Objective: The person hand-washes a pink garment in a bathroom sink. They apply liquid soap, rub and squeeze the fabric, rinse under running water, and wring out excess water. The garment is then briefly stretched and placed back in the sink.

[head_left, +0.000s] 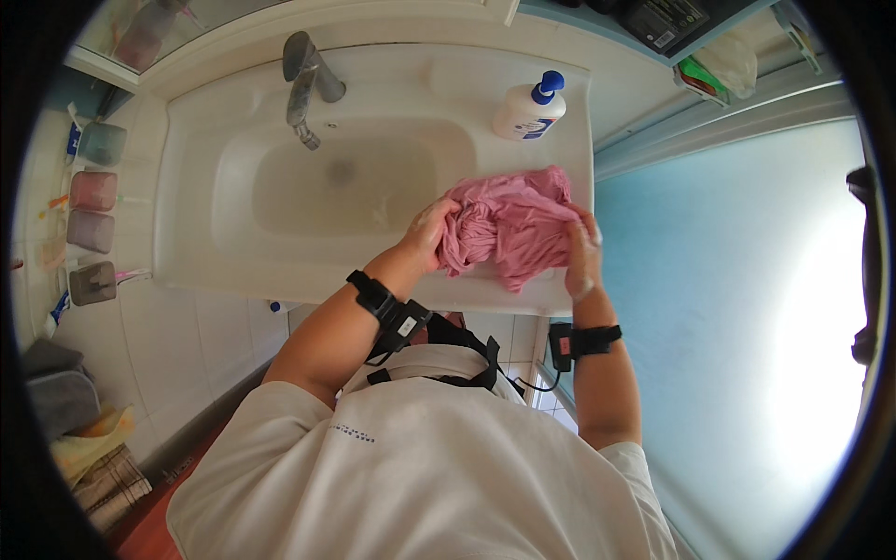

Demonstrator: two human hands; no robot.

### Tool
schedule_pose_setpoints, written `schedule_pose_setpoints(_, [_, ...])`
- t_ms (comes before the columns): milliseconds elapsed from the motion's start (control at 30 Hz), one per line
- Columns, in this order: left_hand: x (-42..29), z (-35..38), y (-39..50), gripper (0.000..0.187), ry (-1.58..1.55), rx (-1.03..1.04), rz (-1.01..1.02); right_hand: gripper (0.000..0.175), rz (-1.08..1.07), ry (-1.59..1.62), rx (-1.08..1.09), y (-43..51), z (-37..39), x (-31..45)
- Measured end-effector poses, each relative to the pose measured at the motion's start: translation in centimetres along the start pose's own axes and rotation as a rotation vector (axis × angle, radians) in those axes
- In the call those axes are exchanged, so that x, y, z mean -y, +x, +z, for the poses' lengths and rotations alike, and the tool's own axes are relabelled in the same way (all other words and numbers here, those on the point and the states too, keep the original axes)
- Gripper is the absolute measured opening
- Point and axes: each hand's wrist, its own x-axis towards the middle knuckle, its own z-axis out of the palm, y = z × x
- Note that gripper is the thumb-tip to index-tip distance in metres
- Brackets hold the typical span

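A wet-looking pink cloth (514,227) lies bunched on the right ledge of a white washbasin (189,238). My left hand (428,231) grips its left side, with the fingers partly hidden by the folds. At the cloth's right edge my right hand (584,252) holds it, and traces of suds show on the skin. Behind the cloth stands a white pump bottle (530,112) with a blue top. Cloudy water (343,189) lies in the bowl, left of my left hand. A grey metal faucet (308,91) reaches over the bowl from the back rim.
Several cups (93,191) with toothbrushes hang on the tiled wall at left. Folded cloths (91,448) are stacked at lower left. A frosted panel (714,301) stands close to the basin's right side. A blue shelf (630,28) and a cabinet (231,35) overhang the back.
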Motion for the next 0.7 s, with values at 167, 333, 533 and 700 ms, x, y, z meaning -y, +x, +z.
schedule_pose_setpoints(167, [-0.8,1.0,-3.2,0.041,-0.212,0.116,0.018,0.043,0.076,0.413,0.076,0.9,-1.4,3.5])
schedule_pose_setpoints(333, [-0.1,-1.2,-4.1,0.039,-0.125,-0.01,-0.05,0.057,0.082,0.366,0.036,1.7,-1.9,2.8])
schedule_pose_setpoints(533, [2.0,-2.8,-4.9,0.05,1.071,-0.209,0.773,0.078,-0.313,-0.749,-0.102,-0.8,0.4,-3.5])
schedule_pose_setpoints(700, [1.4,-0.6,-5.1,0.049,1.414,-0.182,0.771,0.072,-0.021,0.154,-0.068,-0.7,0.9,-1.1])
